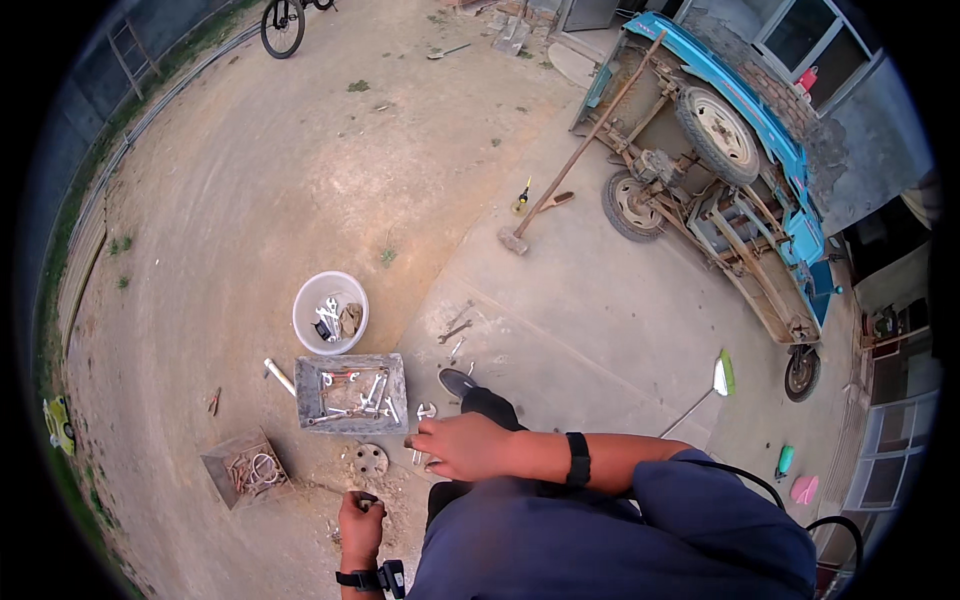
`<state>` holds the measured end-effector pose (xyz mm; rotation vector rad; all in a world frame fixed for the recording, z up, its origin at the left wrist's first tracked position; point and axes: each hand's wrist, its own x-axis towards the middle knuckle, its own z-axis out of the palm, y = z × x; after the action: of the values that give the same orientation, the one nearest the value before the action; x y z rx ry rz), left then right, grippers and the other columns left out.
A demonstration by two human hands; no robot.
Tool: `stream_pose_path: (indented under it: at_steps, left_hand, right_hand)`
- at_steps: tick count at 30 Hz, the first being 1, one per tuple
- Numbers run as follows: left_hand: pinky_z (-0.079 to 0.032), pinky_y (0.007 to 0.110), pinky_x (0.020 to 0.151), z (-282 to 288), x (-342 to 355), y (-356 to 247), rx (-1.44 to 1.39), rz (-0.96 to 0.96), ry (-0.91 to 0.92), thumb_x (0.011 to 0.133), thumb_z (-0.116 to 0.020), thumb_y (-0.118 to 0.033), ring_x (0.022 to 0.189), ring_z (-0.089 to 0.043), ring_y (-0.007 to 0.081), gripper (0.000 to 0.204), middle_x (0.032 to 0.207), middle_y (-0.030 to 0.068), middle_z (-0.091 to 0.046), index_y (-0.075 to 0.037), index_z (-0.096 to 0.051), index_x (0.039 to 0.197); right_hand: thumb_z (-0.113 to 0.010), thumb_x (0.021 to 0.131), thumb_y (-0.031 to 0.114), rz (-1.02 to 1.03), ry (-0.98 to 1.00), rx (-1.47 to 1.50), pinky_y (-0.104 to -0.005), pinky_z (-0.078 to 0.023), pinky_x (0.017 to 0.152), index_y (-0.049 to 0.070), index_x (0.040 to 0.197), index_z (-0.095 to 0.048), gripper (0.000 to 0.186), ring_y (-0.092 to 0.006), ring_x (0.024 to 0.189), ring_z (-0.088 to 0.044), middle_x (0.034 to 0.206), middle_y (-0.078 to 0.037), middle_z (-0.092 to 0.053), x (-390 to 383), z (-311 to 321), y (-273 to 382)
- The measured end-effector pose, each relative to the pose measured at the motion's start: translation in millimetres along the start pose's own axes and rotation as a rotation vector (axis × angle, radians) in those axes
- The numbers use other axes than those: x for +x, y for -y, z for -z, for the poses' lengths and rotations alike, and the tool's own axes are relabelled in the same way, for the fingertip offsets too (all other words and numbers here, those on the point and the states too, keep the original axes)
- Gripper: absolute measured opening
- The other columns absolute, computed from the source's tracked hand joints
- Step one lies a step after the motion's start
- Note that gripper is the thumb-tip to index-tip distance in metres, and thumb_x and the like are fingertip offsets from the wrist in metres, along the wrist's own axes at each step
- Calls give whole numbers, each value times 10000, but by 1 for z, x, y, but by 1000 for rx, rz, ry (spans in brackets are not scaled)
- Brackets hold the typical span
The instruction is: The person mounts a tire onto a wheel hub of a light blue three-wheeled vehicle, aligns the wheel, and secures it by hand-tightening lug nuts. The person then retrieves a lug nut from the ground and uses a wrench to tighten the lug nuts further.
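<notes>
The bit that matters here is right under the right hand [462,447]. A silver metal open-ended wrench [427,411] lies at its fingertips, one forked end poking out past the knuckles, on the side away from the body. More shiny metal shows between the fingers, so I'd say it's the same tool running underneath, but the hand hides the middle. If so, its long axis points away from the person, leaning a touch right at the far end, pretty much across the forearm, which comes in from the right.

Right fingers look bent and parted. Can't tell if they're pinching the wrench or just over it. That's the nearer hand by a good bit.

Left hand [360,525] is lower and further left, fingers curled round a small dark piece [367,504] that's too tiny to identify. Between the hands, a bit beyond the left one, sits a round grey metal disc with holes [371,461]. The grey rectangular tray [350,428] of loose wrenches is just left of that silver one, not touching it as far as I can see.
</notes>
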<state>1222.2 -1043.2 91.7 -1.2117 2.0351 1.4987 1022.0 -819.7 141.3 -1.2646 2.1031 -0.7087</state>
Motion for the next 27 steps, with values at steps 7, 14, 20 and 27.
stream_pose_path:
  at_steps: [7,14,20,27]
  left_hand:
    - [-559,300,566,-43,-26,-25,52,-160,2,760,-705,46,683,-662,185,295,840,132,-638,47,-525,994]
    - [-569,300,599,-168,-6,-152,94,-202,148,775,-720,13,721,-677,177,314,879,144,-673,67,-539,1026]
    - [-551,292,610,-278,6,-284,343,-410,291,792,-742,-45,722,-674,164,361,890,147,-701,67,-584,1097]
    - [-555,297,641,-354,46,-383,463,-403,354,805,-720,-47,723,-679,176,440,906,157,-704,62,-585,1209]
  right_hand:
    - [-668,872,292,-189,-134,52,-467,-531,708,90,1201,-513,417,-332,906,-643,1078,-125,-543,-116,37,-32]
    - [-645,873,306,-304,-309,73,-445,-537,745,113,1302,-511,489,-325,934,-646,1126,-114,-555,-211,104,-137]
    - [-644,877,299,-524,-487,69,-466,-530,748,95,1281,-515,470,-345,925,-642,1123,-134,-564,-313,196,-219]
    - [-635,892,350,-704,-609,128,-440,-537,756,120,1333,-507,514,-322,920,-648,1140,-113,-573,-360,246,-269]
